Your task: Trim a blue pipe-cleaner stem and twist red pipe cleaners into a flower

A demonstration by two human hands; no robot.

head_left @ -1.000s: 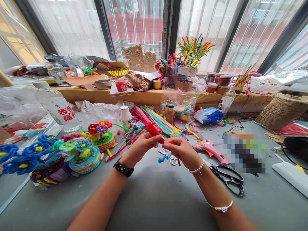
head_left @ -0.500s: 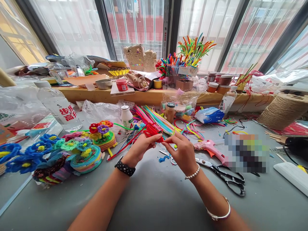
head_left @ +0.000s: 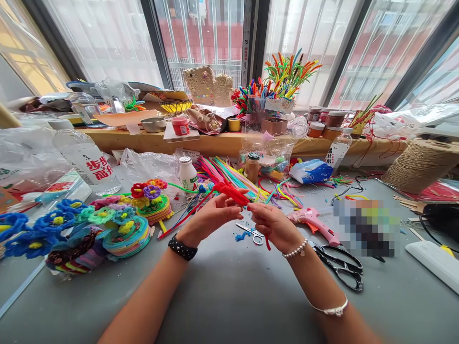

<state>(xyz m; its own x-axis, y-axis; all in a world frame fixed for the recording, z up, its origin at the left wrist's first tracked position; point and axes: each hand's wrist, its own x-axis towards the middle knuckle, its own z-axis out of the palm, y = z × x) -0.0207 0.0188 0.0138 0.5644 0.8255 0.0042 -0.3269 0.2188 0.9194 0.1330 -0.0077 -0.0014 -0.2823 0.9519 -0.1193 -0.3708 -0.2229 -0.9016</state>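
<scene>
At frame centre, left hand (head_left: 208,216) angled inward, fingers loosely parted against red fuzzy bundle (head_left: 233,192), right hand (head_left: 277,227) curled inward, fingers pinching the bundle's right end.

The clear plastic bottle with a white label (head_left: 84,157), toward the grey table's (head_left: 229,296) far left corner, shows large red characters including 步 and 高; the slim clear bottle with a white-lettered-in-black label (head_left: 337,153), by the far edge toward the right, shows 开水. Smaller print is illegible.
</scene>
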